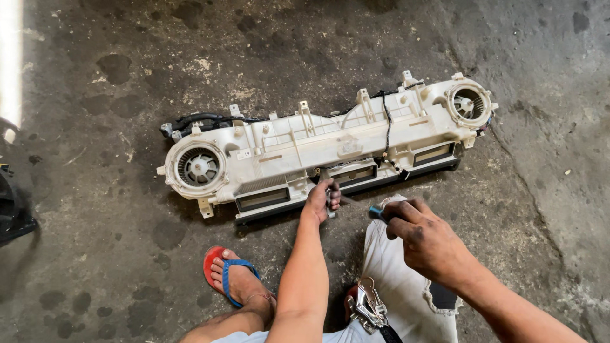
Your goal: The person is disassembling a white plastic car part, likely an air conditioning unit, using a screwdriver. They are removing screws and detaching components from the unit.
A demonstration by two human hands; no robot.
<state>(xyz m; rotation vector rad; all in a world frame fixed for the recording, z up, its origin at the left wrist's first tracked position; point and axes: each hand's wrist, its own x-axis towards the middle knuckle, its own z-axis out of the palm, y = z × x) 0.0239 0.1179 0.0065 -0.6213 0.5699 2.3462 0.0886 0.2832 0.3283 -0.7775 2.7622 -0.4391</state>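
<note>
Blower housing [330,143], long, white, lies flat on stained concrete floor [127,267], 2 fan openings at its 9 and 3 o'clock ends. Left hand [321,200] at the lower edge, 6 o'clock of centre, fingers curled on the casing by a vent slot. Right hand [427,238] clenched around a blue-handled screwdriver [359,206], shaft pointing toward the left hand. Risk: tip slipping off the fastener could jab the left fingers or crack brittle plastic. Wiring [386,121] crosses nearby.

A repair workshop: oil-stained concrete floor [127,76], dismantled blower housing [324,146].
</note>
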